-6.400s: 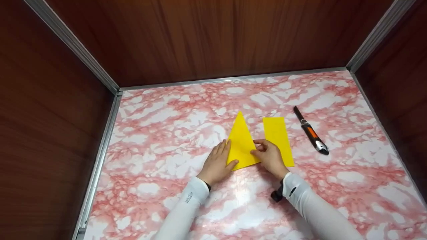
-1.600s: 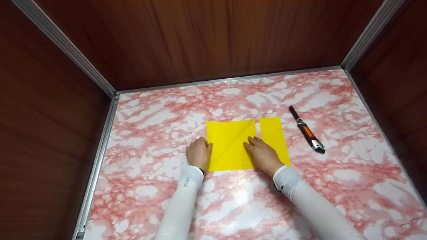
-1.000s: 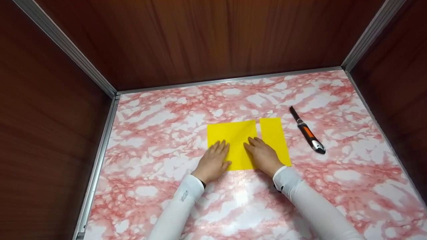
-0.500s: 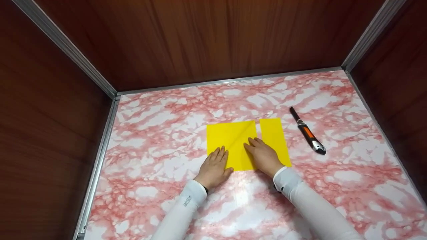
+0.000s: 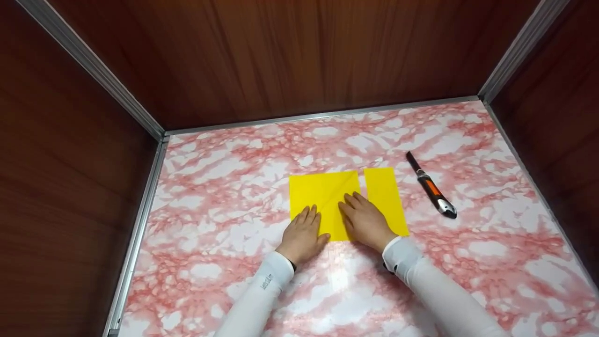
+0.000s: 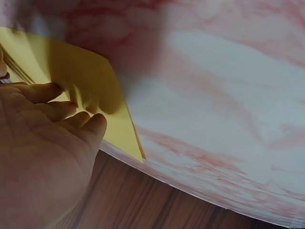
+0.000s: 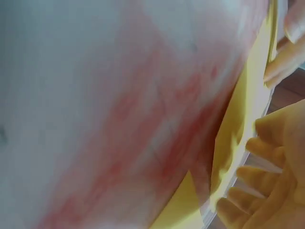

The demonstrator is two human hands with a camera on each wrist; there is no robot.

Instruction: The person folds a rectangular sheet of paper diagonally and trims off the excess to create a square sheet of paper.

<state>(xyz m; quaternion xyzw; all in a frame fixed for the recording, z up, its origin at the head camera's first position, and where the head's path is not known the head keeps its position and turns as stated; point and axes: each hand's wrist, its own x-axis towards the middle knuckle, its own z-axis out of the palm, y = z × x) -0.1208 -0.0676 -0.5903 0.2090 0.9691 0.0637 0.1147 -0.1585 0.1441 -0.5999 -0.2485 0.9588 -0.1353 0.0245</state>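
A yellow sheet of paper point(image 5: 314, 191), nearly square, lies unfolded on the table with a diagonal crease running to its far right corner. My left hand point(image 5: 302, 238) rests on its near left part, fingers extended and covering that corner. On the sheet's right side lies my right hand point(image 5: 368, 221), its fingertips on the paper and its fingers slightly bent. The left wrist view shows the left fingers point(image 6: 66, 109) over the shaded paper. In the right wrist view, the right fingers point(image 7: 255, 179) are spread beside the sheet's edge.
A narrow yellow paper strip point(image 5: 384, 192) lies just right of the sheet, partly behind the right hand. Farther right is a utility knife point(image 5: 431, 186) with a black and orange handle. Wooden panels point(image 5: 299, 56) border the pink marbled table point(image 5: 215, 187).
The paper was folded to a point and is now spread out with a crease. My left hand went from the left edge onto the sheet, then slid slightly nearer. The right hand shifted slightly left.
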